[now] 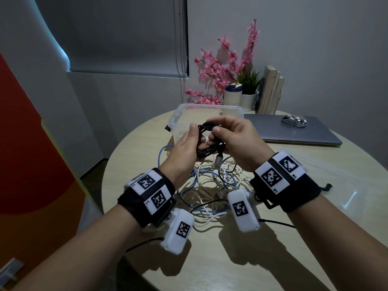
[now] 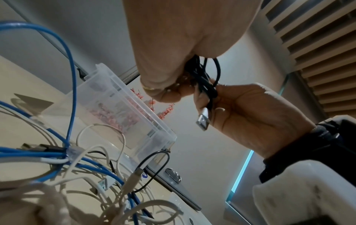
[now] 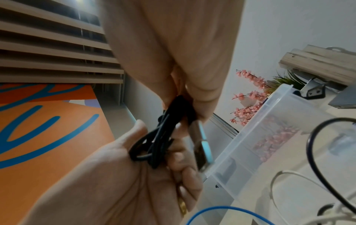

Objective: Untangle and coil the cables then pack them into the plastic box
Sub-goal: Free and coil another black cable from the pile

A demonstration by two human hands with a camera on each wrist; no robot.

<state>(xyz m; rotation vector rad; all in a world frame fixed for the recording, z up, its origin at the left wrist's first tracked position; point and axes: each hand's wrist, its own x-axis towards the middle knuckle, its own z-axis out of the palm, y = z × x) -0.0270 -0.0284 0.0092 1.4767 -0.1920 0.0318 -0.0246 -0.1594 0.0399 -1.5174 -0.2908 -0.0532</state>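
Observation:
A black cable is bunched into a small coil and held in the air just in front of the clear plastic box. My left hand grips the coil from the left, and my right hand pinches it from the right. The cable's silver USB plug hangs below the coil. In the left wrist view the black cable and plug sit between both hands. A tangle of blue, white and black cables lies on the round table under my wrists. Nothing shows inside the box.
A closed grey laptop with a silver mouse on it lies at the right. Pink flowers, a small potted plant, a cup and wooden boards stand behind the box. The table's edge curves at the left.

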